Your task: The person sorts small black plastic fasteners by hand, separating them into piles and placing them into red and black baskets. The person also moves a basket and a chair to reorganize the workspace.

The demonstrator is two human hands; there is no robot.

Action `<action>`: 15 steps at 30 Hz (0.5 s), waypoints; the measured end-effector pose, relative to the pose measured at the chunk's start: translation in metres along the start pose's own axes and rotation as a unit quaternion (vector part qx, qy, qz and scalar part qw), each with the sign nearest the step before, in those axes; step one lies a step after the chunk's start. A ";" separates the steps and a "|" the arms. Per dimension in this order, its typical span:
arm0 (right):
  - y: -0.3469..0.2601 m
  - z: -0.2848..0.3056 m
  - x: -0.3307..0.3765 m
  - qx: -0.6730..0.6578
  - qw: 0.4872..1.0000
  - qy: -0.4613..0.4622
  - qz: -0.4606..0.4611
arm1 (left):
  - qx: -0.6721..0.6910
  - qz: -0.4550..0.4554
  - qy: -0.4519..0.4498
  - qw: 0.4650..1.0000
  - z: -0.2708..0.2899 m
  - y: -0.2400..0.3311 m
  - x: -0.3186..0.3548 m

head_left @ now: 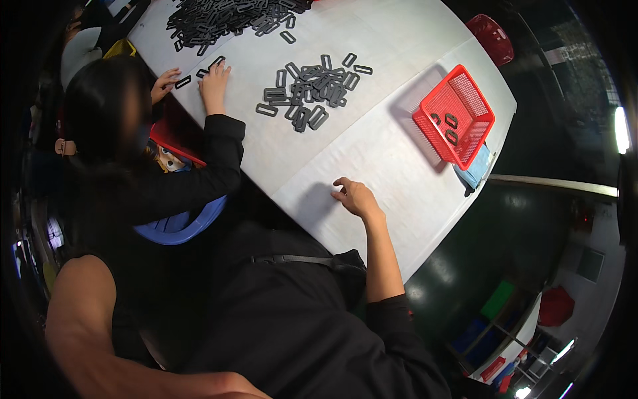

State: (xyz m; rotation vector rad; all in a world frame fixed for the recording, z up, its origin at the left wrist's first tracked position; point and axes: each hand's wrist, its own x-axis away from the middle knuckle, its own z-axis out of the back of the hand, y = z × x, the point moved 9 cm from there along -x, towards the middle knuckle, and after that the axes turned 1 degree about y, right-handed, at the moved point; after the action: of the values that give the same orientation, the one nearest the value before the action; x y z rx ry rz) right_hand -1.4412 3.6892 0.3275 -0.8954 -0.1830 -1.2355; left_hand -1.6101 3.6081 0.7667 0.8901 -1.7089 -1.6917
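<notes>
**A:** ok so where are the wearer's hands? I only spot one. The right hand [355, 196] sits on the white table [399, 40], fingers loosely spread and curled, holding nothing.

**B:** yeah, the left hand is cut off at the bottom edge, only the bare forearm shows, so can't tell if it's open or closed.

**A:** nearest stuff is that small pile of black rectangular rings [309, 93], up the table from the right hand, well apart from it. Long axes point every which way, no common direction.

**B:** bigger heap [229, 16] at the top edge, partly cropped. Red mesh basket [455, 113] near the right edge, tilted, a few rings inside, blue thing half hidden under it.

**A:** the co-worker's hands [212, 73] touch a couple of loose rings at the left edge. Face is blurred.
</notes>
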 end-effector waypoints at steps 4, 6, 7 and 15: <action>0.008 0.036 -0.025 0.020 1.000 0.023 0.005 | -0.003 0.042 -0.004 0.999 0.004 -0.002 -0.012; 0.009 0.052 -0.036 0.017 1.000 0.009 -0.003 | -0.004 0.080 -0.006 0.997 0.014 -0.005 -0.010; 0.007 0.058 -0.044 0.023 1.000 0.008 0.000 | -0.005 0.100 -0.008 0.995 0.019 -0.006 -0.010; 0.001 0.121 -0.136 -0.041 0.989 0.108 0.093 | 0.011 -0.157 0.096 0.983 0.092 -0.022 -0.020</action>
State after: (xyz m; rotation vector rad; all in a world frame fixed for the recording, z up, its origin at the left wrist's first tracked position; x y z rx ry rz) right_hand -1.4496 3.8710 0.3285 -0.8224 0.1226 -1.1608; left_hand -1.6686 3.6818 0.7423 1.3452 -1.5206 -1.7178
